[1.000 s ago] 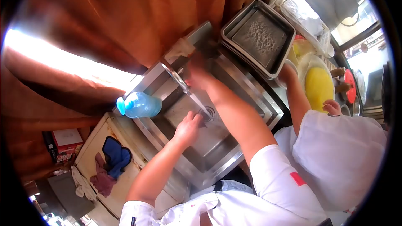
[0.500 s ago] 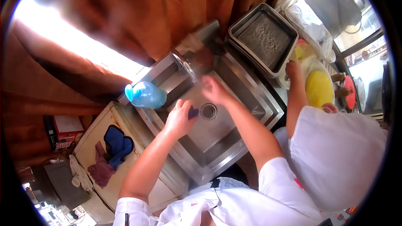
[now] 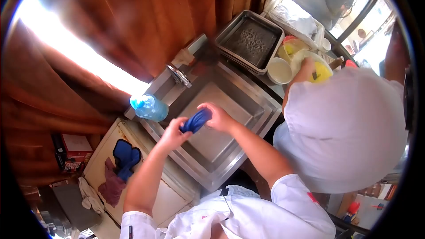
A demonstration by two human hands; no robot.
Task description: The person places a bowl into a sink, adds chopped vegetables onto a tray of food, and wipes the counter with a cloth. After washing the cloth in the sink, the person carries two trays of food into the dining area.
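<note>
A dark blue cloth [image 3: 195,121], bunched and twisted, stretches between my two hands above the steel sink [image 3: 208,156]. My left hand [image 3: 174,134] grips its lower left end. Around the upper right end are the fingers of my right hand [image 3: 218,117]. The chrome faucet [image 3: 179,76] stands at the sink's back edge, beyond the cloth. Left of it, on the sink's rim, is a translucent blue plastic bottle [image 3: 152,108]. The cloth and hands cover the drain.
Stacked metal trays [image 3: 250,40] sit right of the faucet, beside a white tub [image 3: 279,70]. A co-worker in white [image 3: 345,128] reaches into a bowl with yellow contents. On the left, a blue mitt [image 3: 127,155] and maroon cloth [image 3: 112,181] lie on a cream surface.
My right hand has come from near the faucet to the blue cloth and taken hold of it. The cloth now spans both hands. The co-worker has leaned further in over the counter.
</note>
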